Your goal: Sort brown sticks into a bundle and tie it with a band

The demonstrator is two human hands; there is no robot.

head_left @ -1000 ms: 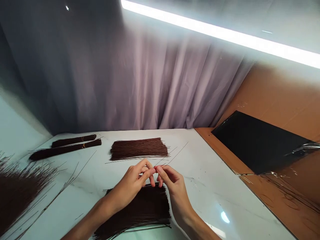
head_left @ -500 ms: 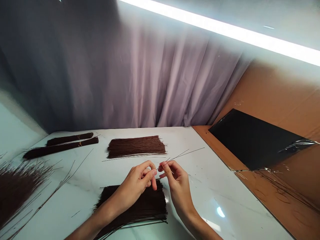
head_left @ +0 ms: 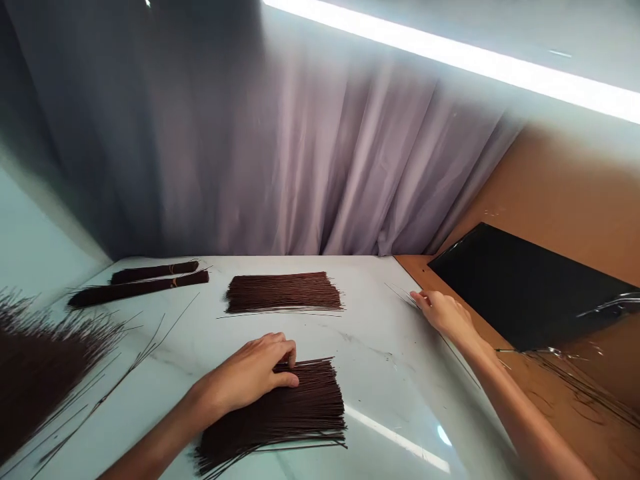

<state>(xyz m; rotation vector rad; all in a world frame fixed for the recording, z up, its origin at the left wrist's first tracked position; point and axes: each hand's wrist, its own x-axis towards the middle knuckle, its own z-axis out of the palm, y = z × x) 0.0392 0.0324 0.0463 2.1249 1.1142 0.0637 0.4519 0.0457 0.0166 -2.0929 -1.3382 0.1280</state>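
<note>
My left hand rests over the upper edge of the near pile of thin dark brown sticks. Its thumb and curled forefinger are apart, with nothing visible between them; the other fingertips are hidden. Out at the right edge of the white table, my right hand is closed in a pinch on a few thin sticks. Their ends poke out past the fingers, and a long thin length shows beneath the forearm. Behind the left hand lies a second, flatter pile of brown sticks.
Two banded bundles lie at the back left. A large loose heap of sticks fills the left side, with stray long sticks beside it. On the right, cardboard carries a black sheet and loose strands.
My hands have parted. The right has moved far right to the table edge, carrying thin sticks; the left has come down onto the near pile. The view has shifted slightly.
</note>
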